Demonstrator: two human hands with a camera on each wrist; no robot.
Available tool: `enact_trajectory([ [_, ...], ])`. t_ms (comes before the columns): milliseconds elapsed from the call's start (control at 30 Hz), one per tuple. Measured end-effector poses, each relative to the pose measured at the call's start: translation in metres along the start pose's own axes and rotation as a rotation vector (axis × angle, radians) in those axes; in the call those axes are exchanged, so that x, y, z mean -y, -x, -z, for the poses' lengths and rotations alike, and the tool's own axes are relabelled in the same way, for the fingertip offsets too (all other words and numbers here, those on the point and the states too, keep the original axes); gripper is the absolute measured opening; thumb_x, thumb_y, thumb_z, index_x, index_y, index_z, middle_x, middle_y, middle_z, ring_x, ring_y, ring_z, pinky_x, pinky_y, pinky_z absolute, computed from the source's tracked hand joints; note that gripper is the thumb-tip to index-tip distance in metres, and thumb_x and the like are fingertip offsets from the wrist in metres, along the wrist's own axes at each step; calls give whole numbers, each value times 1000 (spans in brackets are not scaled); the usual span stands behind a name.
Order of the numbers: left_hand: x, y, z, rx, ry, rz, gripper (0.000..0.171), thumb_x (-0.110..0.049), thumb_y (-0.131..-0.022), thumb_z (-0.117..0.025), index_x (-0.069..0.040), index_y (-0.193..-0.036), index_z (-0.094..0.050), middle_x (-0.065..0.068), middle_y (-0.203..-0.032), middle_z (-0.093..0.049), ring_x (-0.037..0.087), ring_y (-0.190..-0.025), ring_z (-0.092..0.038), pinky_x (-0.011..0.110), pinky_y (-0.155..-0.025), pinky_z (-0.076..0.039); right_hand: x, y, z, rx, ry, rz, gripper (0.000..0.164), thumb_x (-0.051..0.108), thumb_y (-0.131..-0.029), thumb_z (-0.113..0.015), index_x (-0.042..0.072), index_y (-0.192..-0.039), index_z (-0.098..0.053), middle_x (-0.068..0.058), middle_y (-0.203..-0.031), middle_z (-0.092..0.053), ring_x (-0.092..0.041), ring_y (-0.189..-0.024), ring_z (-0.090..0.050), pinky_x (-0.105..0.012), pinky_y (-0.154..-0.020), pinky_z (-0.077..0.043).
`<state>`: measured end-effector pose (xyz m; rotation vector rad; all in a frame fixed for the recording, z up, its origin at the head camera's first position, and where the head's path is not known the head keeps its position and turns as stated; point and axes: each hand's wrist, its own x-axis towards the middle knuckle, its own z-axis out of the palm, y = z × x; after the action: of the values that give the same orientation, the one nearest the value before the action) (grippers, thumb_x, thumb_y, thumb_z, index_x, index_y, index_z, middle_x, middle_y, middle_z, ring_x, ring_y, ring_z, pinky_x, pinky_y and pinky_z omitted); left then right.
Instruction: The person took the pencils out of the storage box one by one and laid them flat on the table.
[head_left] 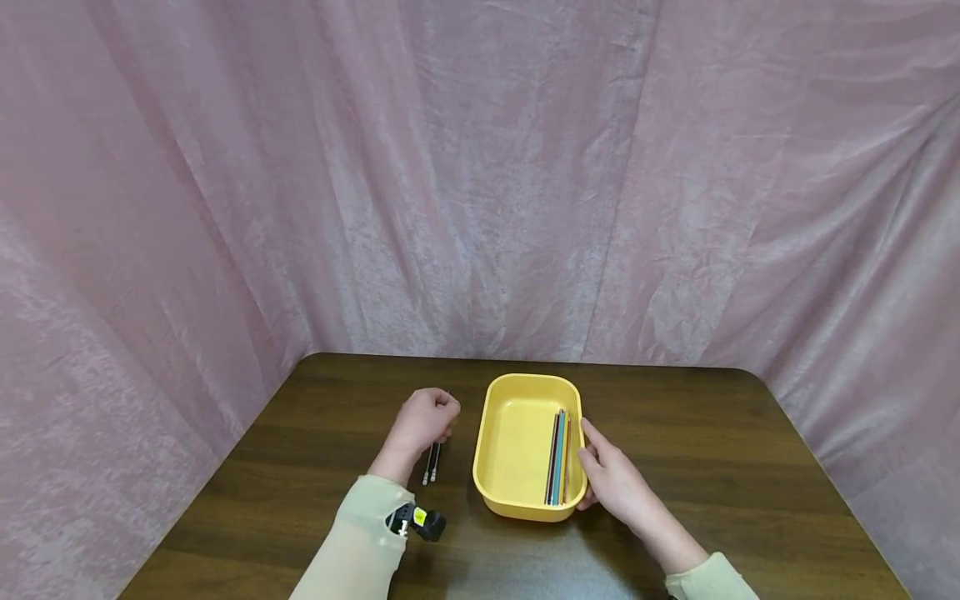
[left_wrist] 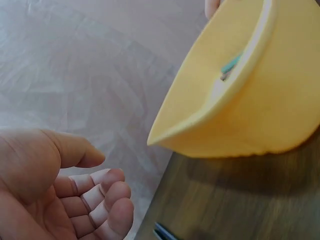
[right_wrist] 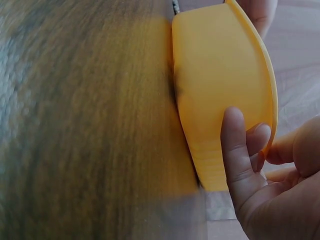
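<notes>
Yellow tray [head_left: 512, 446] at centre, right grip [head_left: 613, 481] at its four o'clock.
We clamp the right grip on the tray's rim; coloured pencils [head_left: 557, 460] lie along the inner three o'clock side. At the tray's nine o'clock, we hold the left grip [head_left: 424, 419] with thumb and fingertips apart, over two black pencils [head_left: 433, 463] on the table [head_left: 285, 467].

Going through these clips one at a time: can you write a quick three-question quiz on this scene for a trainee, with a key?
1. Which hand touches the yellow tray?
2. True or false: the coloured pencils in it lie nearer its right wall than its left.
3. Where are the black pencils? (a) inside the tray (b) on the table, left of the tray (c) on the table, right of the tray

Key:
1. The right hand
2. True
3. b
</notes>
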<state>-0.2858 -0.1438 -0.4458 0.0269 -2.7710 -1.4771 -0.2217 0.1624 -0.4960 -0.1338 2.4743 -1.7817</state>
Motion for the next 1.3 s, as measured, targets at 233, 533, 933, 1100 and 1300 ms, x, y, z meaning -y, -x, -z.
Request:
enact_trajectory([
  [233,-7,1,-11,19,-8,-14,14,-11,-101,-63,-4,-97,-74,17,-81,-71,19,-63,-64,31,-60,-55,0,1,0,6,-10,-2,61,6,-116,-48,-4,-171,-24,-19,-100,-58,-27,-57,-59,-47,-56,-63],
  [533,-17,4,-13,43,-40,-42,17,-12,-101,-62,-1,-102,-76,6,-74,-68,21,-66,-67,31,-62,-55,0,1,1,4,-7,-4,61,7,-116,-49,-4,-171,-25,-19,-100,-58,-27,-57,-59,-47,-56,-62],
  [933,-37,10,-27,71,-37,-86,22,-12,-103,-65,1,-118,-75,11,-88,-72,20,-71,-68,32,-67,-60,0,1,0,2,-4,-11,61,7,-116,-48,-4,-172,-25,-18,-100,-57,-27,-57,-59,-47,-56,-63],
  [1100,-43,11,-36,97,-67,-121,22,-13,-104,-67,0,-118,-75,7,-91,-73,15,-70,-68,32,-67,-59,1,1,0,-1,-8,-7,61,6,-116,-48,-4,-171,-25,-19,-99,-57,-27,-57,-60,-47,-55,-62],
  [1300,-46,14,-46,126,-97,-144,19,-14,-103,-67,-2,-114,-77,6,-84,-74,15,-68,-67,31,-65,-55,1,1,0,-3,-13,-8,61,6,-115,-48,-4,-171,-25,-18,-98,-57,-29,-57,-61,-46,-55,-62],
])
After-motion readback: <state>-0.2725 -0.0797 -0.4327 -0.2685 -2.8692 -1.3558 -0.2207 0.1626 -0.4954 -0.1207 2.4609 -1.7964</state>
